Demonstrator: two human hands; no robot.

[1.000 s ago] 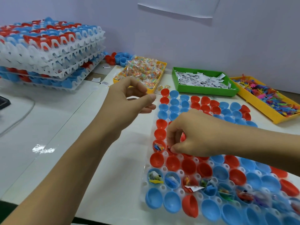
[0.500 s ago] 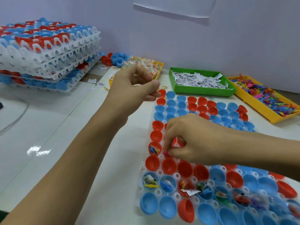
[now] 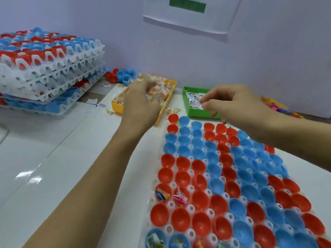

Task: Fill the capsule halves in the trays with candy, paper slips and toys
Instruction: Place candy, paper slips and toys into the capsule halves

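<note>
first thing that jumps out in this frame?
The tray of red and blue capsule halves fills the lower right, mostly empty. Beyond it, the left hand reaches over the yellow candy bin and the right hand over the green paper-slip bin.

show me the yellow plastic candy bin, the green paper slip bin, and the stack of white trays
yellow plastic candy bin (image 3: 117, 106): head view, near left corner wall.
green plastic paper slip bin (image 3: 197, 113): head view, front wall.
stack of white plastic trays (image 3: 53, 76): head view, front edge.

White table (image 3: 53, 167), capsule tray (image 3: 232, 185), stacked trays (image 3: 44, 68), three bins (yellow (image 3: 117, 106), green (image 3: 195, 113), yellow (image 3: 279, 105))
</note>
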